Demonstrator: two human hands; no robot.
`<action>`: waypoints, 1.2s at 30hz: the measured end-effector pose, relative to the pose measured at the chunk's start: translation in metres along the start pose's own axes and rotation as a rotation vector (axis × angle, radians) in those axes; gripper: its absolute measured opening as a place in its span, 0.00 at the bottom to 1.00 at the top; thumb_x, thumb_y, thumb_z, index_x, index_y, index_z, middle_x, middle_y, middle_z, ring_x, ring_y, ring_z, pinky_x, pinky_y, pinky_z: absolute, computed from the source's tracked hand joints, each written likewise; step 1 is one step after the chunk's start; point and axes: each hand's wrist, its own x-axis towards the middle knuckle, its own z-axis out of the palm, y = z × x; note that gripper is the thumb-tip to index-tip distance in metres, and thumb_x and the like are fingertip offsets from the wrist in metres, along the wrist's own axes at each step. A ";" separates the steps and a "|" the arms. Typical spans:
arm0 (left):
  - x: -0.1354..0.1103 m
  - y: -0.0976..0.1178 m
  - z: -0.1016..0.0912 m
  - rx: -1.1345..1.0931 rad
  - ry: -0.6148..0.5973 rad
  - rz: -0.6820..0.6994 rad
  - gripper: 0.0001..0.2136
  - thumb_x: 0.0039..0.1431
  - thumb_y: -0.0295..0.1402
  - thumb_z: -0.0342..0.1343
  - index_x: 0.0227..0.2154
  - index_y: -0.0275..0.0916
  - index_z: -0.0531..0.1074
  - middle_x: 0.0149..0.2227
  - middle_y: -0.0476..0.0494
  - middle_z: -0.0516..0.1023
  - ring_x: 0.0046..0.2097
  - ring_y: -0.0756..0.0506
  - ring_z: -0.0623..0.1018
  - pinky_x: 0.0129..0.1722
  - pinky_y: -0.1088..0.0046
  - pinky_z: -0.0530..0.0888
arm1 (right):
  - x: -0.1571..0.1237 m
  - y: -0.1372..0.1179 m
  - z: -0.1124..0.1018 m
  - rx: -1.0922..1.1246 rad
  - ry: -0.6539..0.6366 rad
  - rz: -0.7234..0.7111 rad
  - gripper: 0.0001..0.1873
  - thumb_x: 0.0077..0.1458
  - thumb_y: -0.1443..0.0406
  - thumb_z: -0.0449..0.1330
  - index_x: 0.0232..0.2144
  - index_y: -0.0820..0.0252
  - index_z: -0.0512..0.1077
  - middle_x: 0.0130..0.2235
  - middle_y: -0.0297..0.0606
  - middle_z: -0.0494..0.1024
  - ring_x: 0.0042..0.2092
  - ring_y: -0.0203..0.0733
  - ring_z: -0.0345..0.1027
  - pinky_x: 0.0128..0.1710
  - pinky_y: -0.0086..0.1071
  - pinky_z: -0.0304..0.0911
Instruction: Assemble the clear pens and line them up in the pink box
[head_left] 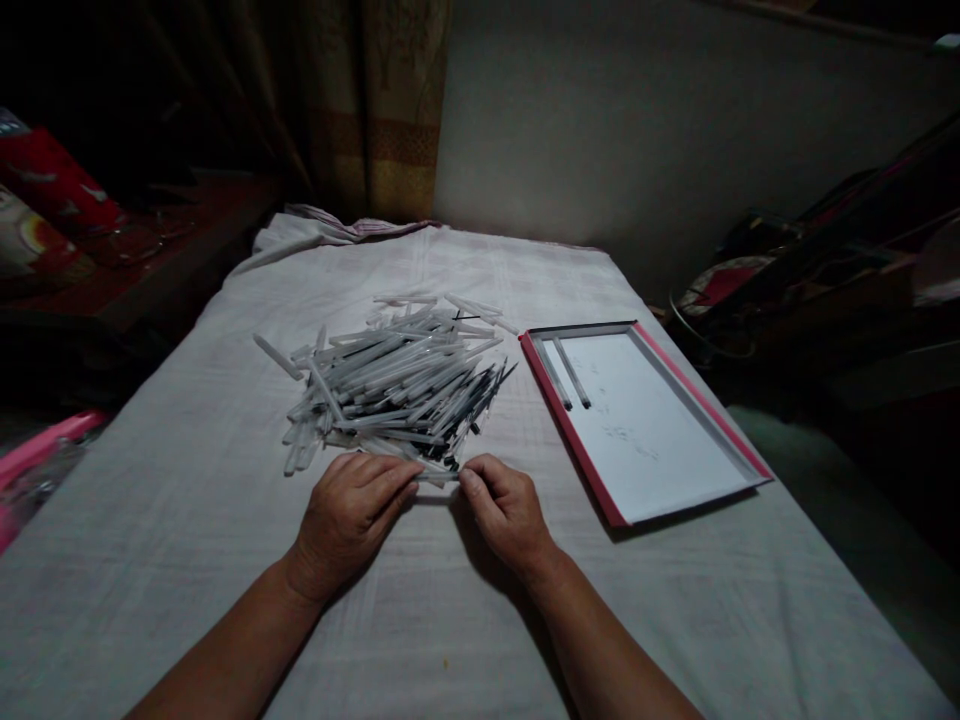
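Observation:
My left hand [358,508] and my right hand [510,508] pinch opposite ends of one slim pen [437,477], held level just in front of a heap. Both hands are closed on it, and the fingers cover its two ends. The heap [397,370] is made of many translucent white pen barrels, with thin dark refills [480,395] on its right side. To the right lies a shallow box lid [637,425] with red sides and a white inside. Two pens [572,373] with dark ends lie side by side along its left wall.
A white cloth [390,620] covers the table. A dark wooden stand [150,270] at left carries a red patterned object [56,180]. Something pink [45,450] is at the left edge. Behind are a curtain [397,110] and a grey wall [585,130].

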 end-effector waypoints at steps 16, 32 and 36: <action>0.005 0.006 -0.002 -0.001 0.042 0.015 0.07 0.66 0.32 0.56 0.45 0.43 0.75 0.38 0.47 0.84 0.38 0.46 0.80 0.41 0.66 0.69 | 0.002 -0.002 0.000 0.079 -0.052 0.102 0.22 0.64 0.55 0.51 0.19 0.56 0.61 0.19 0.29 0.64 0.22 0.33 0.58 0.24 0.27 0.54; 0.003 0.007 0.000 -0.022 0.025 0.015 0.08 0.65 0.32 0.57 0.46 0.45 0.75 0.38 0.48 0.84 0.38 0.46 0.80 0.42 0.66 0.70 | -0.003 -0.001 0.001 0.136 -0.090 0.061 0.13 0.62 0.58 0.55 0.41 0.59 0.75 0.27 0.35 0.78 0.25 0.36 0.68 0.28 0.29 0.63; 0.001 0.003 0.000 -0.002 0.009 -0.024 0.13 0.66 0.36 0.56 0.52 0.45 0.72 0.43 0.44 0.82 0.44 0.42 0.79 0.46 0.63 0.70 | -0.002 -0.003 0.000 0.119 -0.056 -0.017 0.09 0.57 0.62 0.61 0.36 0.58 0.79 0.33 0.40 0.82 0.33 0.41 0.75 0.36 0.32 0.68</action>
